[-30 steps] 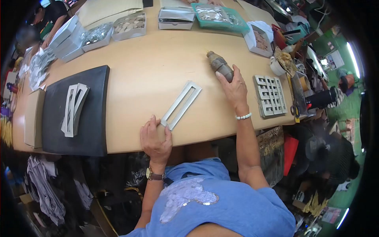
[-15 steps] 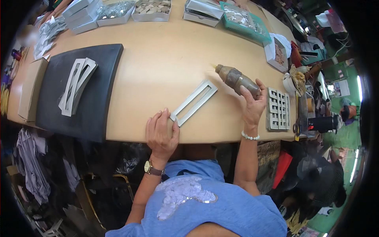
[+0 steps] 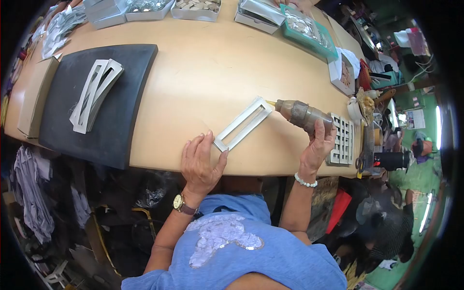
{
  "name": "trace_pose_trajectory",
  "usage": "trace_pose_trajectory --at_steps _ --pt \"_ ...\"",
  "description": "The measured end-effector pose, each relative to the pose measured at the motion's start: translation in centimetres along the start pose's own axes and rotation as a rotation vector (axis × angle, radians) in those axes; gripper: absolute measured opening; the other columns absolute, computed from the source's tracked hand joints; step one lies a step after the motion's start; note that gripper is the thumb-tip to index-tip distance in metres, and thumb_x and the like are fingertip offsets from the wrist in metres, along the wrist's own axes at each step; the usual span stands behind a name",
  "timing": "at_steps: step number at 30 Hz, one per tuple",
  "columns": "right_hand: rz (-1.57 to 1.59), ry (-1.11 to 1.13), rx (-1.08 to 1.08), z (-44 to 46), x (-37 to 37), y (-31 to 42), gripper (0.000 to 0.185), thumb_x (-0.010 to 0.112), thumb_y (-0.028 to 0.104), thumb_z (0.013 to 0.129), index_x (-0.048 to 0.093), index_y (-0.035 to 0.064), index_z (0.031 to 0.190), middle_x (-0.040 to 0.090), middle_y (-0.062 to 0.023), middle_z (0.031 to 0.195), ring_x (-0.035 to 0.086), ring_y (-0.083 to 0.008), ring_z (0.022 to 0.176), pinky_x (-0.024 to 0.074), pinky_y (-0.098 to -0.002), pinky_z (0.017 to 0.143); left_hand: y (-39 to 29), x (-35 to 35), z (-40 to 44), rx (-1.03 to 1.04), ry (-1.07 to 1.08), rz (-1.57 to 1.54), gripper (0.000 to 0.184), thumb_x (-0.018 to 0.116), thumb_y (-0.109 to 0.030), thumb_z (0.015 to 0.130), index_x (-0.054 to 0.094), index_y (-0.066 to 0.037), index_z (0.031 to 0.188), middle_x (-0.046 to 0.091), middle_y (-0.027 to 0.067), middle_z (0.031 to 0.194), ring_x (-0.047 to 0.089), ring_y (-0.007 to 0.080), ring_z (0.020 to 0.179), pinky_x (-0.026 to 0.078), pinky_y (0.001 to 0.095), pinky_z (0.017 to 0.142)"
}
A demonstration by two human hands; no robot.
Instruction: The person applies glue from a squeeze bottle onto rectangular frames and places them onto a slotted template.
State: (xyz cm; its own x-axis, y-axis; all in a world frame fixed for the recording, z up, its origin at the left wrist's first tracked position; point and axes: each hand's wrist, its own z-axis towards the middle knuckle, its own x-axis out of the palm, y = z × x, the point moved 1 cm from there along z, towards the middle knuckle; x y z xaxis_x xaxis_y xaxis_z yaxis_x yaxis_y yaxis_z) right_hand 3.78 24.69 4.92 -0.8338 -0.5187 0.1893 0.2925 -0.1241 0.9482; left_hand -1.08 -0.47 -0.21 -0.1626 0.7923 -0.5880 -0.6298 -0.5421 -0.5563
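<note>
On the table lies a pale rectangular frame [image 3: 244, 124] with a long slot, tilted towards the upper right. My left hand [image 3: 199, 159] steadies its near end between thumb and forefinger, the other fingers resting on the table. In my right hand [image 3: 319, 145] is a brown, tape-wrapped squeeze bottle [image 3: 302, 115], held sideways. Its thin yellow nozzle [image 3: 270, 102] points left at the frame's far end; whether it touches I cannot tell. Several similar frames [image 3: 94, 96] lie stacked askew on a black board [image 3: 118, 116] at left. Slotted pale pieces [image 3: 342, 140] lie beyond my right hand.
Boxes of small parts, one with tan pieces [image 3: 197, 12], line the far edge, beside a teal tray [image 3: 309, 36]. A cardboard box [image 3: 36, 99] flanks the black board. Scissors [image 3: 360, 164] and a dark cylinder [image 3: 391, 160] are at the right edge. Another person's hand shows at the far edge.
The bottle has moved right and downward in the view, and its nozzle is now at the frame's far end. The frame appears slightly further right, with my left hand still at its near end.
</note>
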Motion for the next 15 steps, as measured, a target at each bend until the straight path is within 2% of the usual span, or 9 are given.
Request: trace_pose_trajectory --at_steps 4,7,10,15 --pt "-0.036 0.010 -0.027 0.6 0.3 -0.6 0.035 0.073 0.015 0.081 0.053 -0.0012 0.105 0.058 -0.0067 0.099 0.056 -0.0129 0.092 0.0471 -0.0280 0.086 0.2 0.0 -0.3 -0.037 -0.004 -0.032 0.059 0.073 -0.023 0.073 0.051 0.002 0.121 0.061 0.0147 0.105 0.057 0.0318 0.100 0.044 0.0451 0.089" --pt "-0.060 0.018 -0.043 1.0 0.5 -0.8 0.035 0.074 0.015 0.080 0.054 -0.0009 0.103 0.059 -0.0063 0.098 0.056 -0.0122 0.090 0.0467 -0.0276 0.086 0.0 -0.4 -0.1 -0.036 0.008 -0.064 0.065 0.075 -0.025 0.071 0.048 0.002 0.124 0.060 0.0161 0.107 0.056 0.0325 0.101 0.043 0.0455 0.090" --pt "-0.070 0.037 -0.059 1.2 0.6 -1.0 0.035 0.074 0.016 0.080 0.054 -0.0001 0.103 0.060 -0.0054 0.096 0.056 -0.0115 0.088 0.0464 -0.0270 0.085 -0.1 -0.6 0.2 -0.017 0.038 -0.049 0.073 0.077 -0.017 0.066 0.043 0.004 0.127 0.062 0.0156 0.100 0.055 0.0338 0.100 0.043 0.0451 0.090" --pt "-0.091 0.021 -0.080 1.2 1.0 -1.1 0.034 0.075 0.018 0.079 0.055 0.0011 0.101 0.060 -0.0039 0.093 0.056 -0.0109 0.085 0.0462 -0.0261 0.082 -0.1 -0.5 0.1 -0.025 0.048 -0.031 0.070 0.076 -0.014 0.066 0.043 0.003 0.126 0.062 0.0143 0.100 0.055 0.0338 0.102 0.042 0.0459 0.091"
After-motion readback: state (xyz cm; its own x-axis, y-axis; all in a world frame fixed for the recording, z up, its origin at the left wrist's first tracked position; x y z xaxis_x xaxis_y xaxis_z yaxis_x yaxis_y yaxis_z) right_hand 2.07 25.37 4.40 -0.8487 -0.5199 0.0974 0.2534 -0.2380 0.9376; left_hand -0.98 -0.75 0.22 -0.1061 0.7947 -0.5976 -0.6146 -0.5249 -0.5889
